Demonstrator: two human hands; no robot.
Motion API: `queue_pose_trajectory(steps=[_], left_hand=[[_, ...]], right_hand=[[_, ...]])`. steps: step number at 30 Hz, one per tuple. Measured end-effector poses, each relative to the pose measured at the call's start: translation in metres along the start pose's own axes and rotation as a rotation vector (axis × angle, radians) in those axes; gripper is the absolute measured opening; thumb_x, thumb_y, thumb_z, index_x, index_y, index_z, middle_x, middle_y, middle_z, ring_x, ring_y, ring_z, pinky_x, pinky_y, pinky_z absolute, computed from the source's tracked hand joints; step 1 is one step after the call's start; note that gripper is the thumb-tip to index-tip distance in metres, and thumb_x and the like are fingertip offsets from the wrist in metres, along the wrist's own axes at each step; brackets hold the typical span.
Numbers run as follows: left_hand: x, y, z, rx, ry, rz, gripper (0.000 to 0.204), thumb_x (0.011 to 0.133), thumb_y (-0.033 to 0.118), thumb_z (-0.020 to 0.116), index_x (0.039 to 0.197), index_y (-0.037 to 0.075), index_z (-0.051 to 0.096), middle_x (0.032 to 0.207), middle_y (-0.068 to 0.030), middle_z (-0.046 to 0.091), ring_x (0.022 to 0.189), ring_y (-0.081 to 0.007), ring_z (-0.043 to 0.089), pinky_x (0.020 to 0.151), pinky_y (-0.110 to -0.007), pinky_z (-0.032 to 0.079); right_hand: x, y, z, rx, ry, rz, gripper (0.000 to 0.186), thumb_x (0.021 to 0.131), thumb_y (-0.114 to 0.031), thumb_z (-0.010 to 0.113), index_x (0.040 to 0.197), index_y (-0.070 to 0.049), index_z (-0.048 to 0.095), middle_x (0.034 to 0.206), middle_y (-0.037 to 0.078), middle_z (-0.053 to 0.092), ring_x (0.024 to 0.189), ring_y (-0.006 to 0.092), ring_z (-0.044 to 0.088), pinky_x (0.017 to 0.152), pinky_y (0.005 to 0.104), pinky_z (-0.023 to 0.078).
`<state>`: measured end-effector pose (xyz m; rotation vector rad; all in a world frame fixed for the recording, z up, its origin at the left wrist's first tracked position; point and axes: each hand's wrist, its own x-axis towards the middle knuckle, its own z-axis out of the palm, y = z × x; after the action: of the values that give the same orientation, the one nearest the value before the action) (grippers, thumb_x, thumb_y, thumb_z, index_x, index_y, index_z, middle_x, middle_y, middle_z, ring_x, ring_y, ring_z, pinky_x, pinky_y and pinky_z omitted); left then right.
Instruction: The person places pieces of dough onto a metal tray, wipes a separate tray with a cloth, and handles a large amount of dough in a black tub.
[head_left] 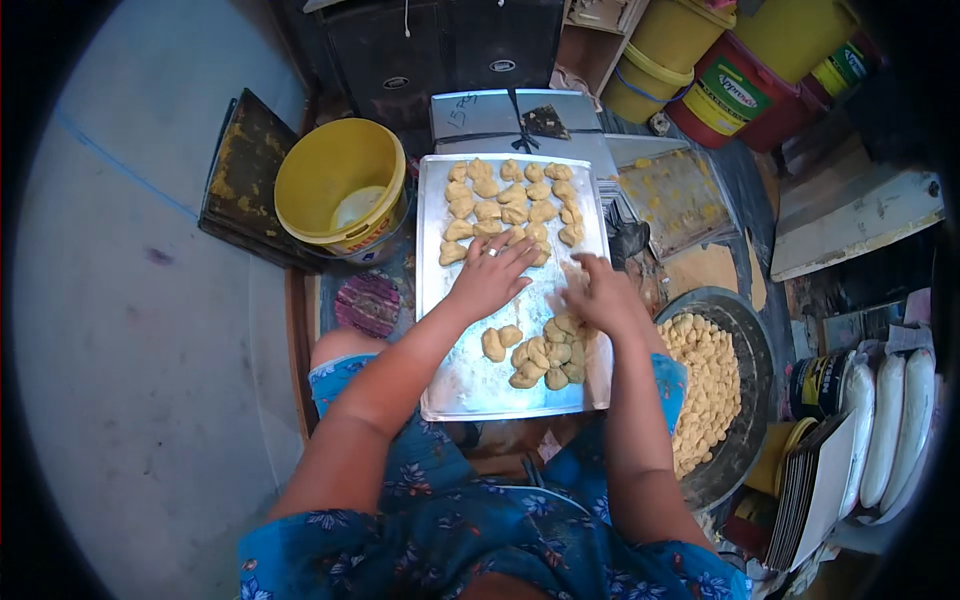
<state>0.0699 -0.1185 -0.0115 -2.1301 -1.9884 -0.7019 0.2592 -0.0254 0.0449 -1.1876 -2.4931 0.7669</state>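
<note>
Dark-grey basin (758, 385), lower right, holds many dough pieces (705, 390), seemingly unplaced. Metal tray (455, 380), centre: loose pile (552, 353) toward its lower edge, apparently also remaining. Right hand (603, 298): grip blurred, cannot tell. Left hand (490, 282): grip spread over dough. Upper tray: rows (513, 212) laid.

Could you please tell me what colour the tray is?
The tray is silvery grey; the head view shows it best.

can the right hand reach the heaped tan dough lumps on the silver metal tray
Probably yes: the right hand is close beside the heaped tan dough lumps, with nothing visible between.
</note>
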Motion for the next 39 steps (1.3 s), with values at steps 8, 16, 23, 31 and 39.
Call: queue_pose_trajectory(steps=[8,16,23,31,39], left_hand=[[0.025,0.008,0.006,-0.1,-0.235,0.06,0.037,0.084,0.022,0.057,0.12,0.015,0.057,0.136,-0.0024,0.048,0.133,-0.0267,0.034,0.102,-0.05,0.023],[0.006,0.029,0.002,-0.099,-0.226,0.02,0.033,0.085,0.022,0.059,0.116,0.013,0.06,0.137,-0.0027,0.045,0.135,-0.0258,0.03,0.102,-0.051,0.023],[-0.017,0.031,-0.047,-0.15,-0.215,-0.122,0.037,0.084,0.024,0.061,0.118,0.011,0.058,0.119,-0.0086,0.057,0.118,-0.029,0.046,0.097,-0.044,0.03],[-0.075,0.042,-0.053,-0.464,-0.408,-0.228,0.036,0.077,0.013,0.064,0.113,0.007,0.059,0.105,-0.0139,0.059,0.1,-0.0323,0.054,0.088,-0.041,0.042],[-0.07,0.023,-0.053,-0.487,-0.003,-0.508,0.013,0.079,0.008,0.061,0.09,0.002,0.056,0.093,-0.0139,0.057,0.089,-0.0332,0.058,0.077,-0.039,0.046]], right_hand=[[0.006,0.04,0.004,0.734,-0.249,0.255,0.019,0.087,-0.016,0.065,0.097,0.0,0.061,0.081,0.001,0.063,0.07,0.0078,0.055,0.063,0.0223,0.046],[0.024,0.071,0.03,0.825,0.01,0.342,0.013,0.091,-0.009,0.054,0.102,-0.002,0.057,0.083,0.004,0.062,0.068,0.0084,0.057,0.059,0.0222,0.046],[-0.002,0.027,0.02,0.012,0.017,-0.188,0.039,0.076,0.0,0.051,0.112,-0.011,0.062,0.103,0.017,0.059,0.091,0.0371,0.059,0.08,0.0423,0.048],[0.028,0.048,0.031,0.262,0.169,-0.18,0.022,0.078,-0.004,0.06,0.099,-0.009,0.064,0.102,0.015,0.056,0.089,0.0347,0.06,0.077,0.0404,0.049],[0.036,0.055,0.049,0.196,0.363,-0.18,0.03,0.076,-0.007,0.061,0.106,-0.008,0.06,0.098,0.014,0.058,0.084,0.0359,0.059,0.075,0.0407,0.049]])
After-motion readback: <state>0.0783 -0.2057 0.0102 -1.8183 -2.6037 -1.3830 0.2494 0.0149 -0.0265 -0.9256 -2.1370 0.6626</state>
